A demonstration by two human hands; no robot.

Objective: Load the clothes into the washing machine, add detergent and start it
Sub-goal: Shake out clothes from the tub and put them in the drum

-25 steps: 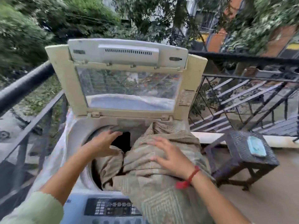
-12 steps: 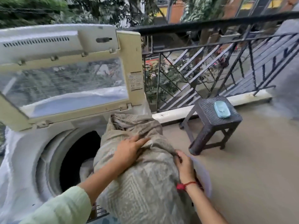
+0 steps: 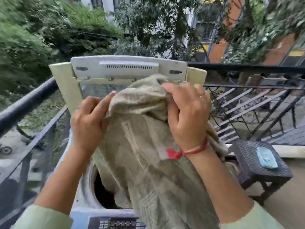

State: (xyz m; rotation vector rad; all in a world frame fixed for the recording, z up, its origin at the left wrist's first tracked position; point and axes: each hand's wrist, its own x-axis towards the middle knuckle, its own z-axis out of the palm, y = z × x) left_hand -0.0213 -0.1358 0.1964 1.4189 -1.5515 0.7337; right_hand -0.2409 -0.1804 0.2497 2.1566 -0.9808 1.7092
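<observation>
Grey-green cloth — hoisted off the washer's right edge, top now pinched in left grip and right grip, tail dangling into the drum. Next, probably: feeding it down.

Stool stands right of washing machine, railing behind.

Head-worn camera looks forward and down, close over the washing machine.

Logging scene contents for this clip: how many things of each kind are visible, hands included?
Washing machine: 1
Patterned beige cloth: 1
Dark woven stool: 1
Pale blue object on it: 1
Hands: 2, left hand, right hand
Total: 6
</observation>
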